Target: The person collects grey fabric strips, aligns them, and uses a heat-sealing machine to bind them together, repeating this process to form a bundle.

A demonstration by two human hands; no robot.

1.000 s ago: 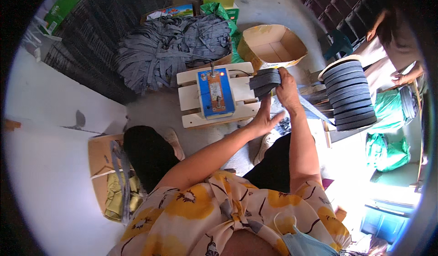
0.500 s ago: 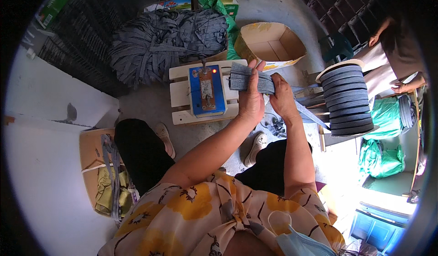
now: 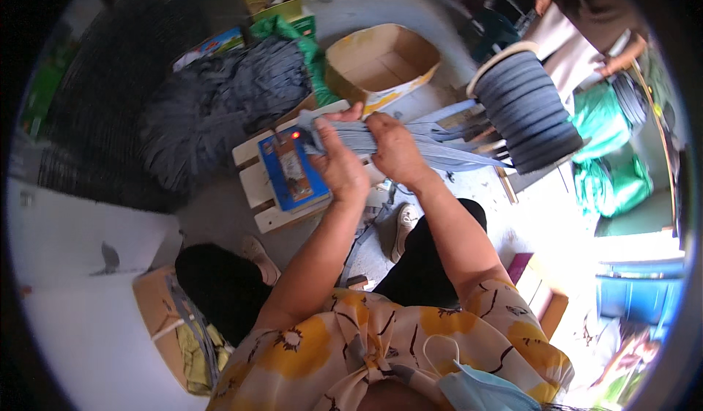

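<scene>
A bundle of grey fabric straps [image 3: 354, 137] stretches between my hands and runs right toward a big spool [image 3: 523, 111] wound with the same strap. Around the bundle's left end, my left hand [image 3: 340, 155] is closed, its thumb on top. Just to the right, my right hand [image 3: 395, 147] grips the straps with fingers wrapped over them. Below and left of my left hand, a blue device [image 3: 282, 180] with a metal plate and a lit red lamp stands on a white slatted stool [image 3: 265, 217]. The straps' left end hangs over the device's corner.
A large heap of cut grey straps [image 3: 227, 103] lies behind the stool. An open cardboard box [image 3: 381, 56] stands at the far middle. Another person [image 3: 578, 45] stands beyond the spool, near green bags [image 3: 604, 125]. An open carton [image 3: 165, 316] sits by my left leg.
The view has turned, shifting the scene leftward. My hands have moved left with the straps, which now stretch out longer toward the spool, and their end is over the device.
</scene>
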